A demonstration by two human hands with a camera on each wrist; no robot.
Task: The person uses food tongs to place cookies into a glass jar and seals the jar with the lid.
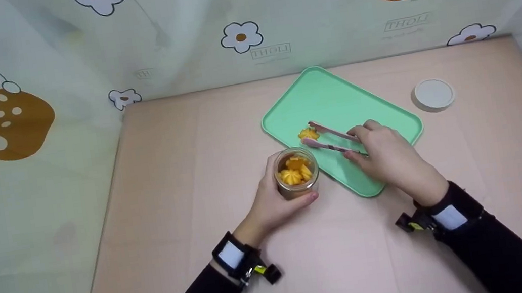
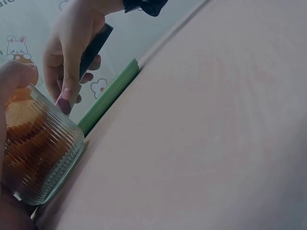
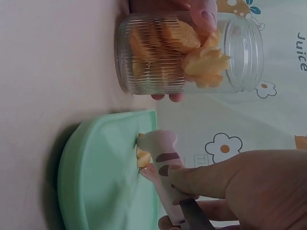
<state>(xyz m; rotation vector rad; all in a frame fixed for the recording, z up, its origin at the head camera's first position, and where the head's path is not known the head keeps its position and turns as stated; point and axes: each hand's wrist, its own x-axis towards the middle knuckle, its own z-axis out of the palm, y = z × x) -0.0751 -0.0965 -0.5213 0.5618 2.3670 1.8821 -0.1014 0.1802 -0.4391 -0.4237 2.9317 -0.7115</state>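
My left hand [image 1: 269,207] grips a ribbed glass jar [image 1: 294,193] that holds several yellow swirl cookies [image 1: 294,174]. The jar has no lid on and stands by the near left edge of the green tray [image 1: 335,92]. In my right hand [image 1: 392,157] is a pair of pink tongs [image 1: 313,143], with dark stripes and paw-like tips showing in the right wrist view. The tongs' tips lie on either side of a single cookie [image 1: 307,133] on the tray; whether they touch it I cannot tell. In the left wrist view the jar [image 2: 45,148] hides the tongs' tips.
A round white lid [image 1: 433,94] lies on the table right of the tray. Pale pink cloth [image 1: 183,178] covers the table. Behind and to the left hangs a patterned curtain [image 1: 174,36] with flowers and a rabbit.
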